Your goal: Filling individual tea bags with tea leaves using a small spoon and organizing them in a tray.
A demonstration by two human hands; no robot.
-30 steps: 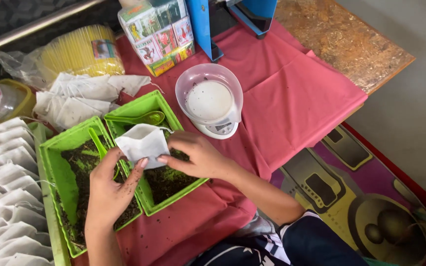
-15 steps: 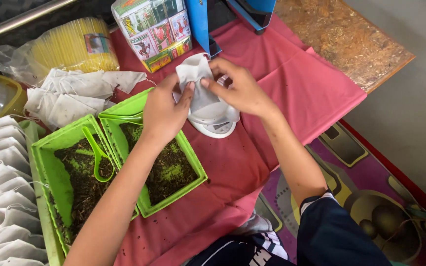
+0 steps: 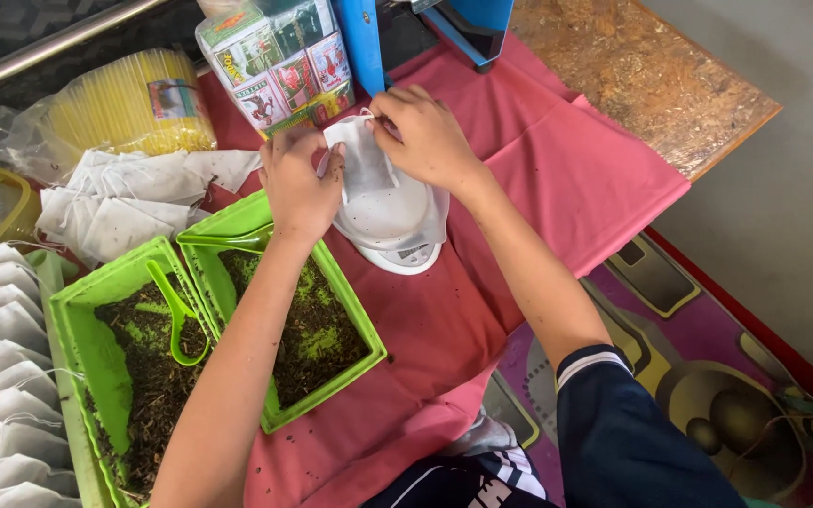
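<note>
left hand (image 3: 298, 183) + right hand (image 3: 425, 136): each grip pinched shut on small white paper filter bag (image 3: 361, 162) | under it: round white scale (image 3: 395, 221) | near worktop's front edge: green plastic trays (image 3: 237, 221) | behind: blue machine (image 3: 425, 23)

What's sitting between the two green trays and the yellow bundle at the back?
In the head view, a heap of empty white filter bags lies on the red cloth, between the green trays and the yellow bundle.
</note>
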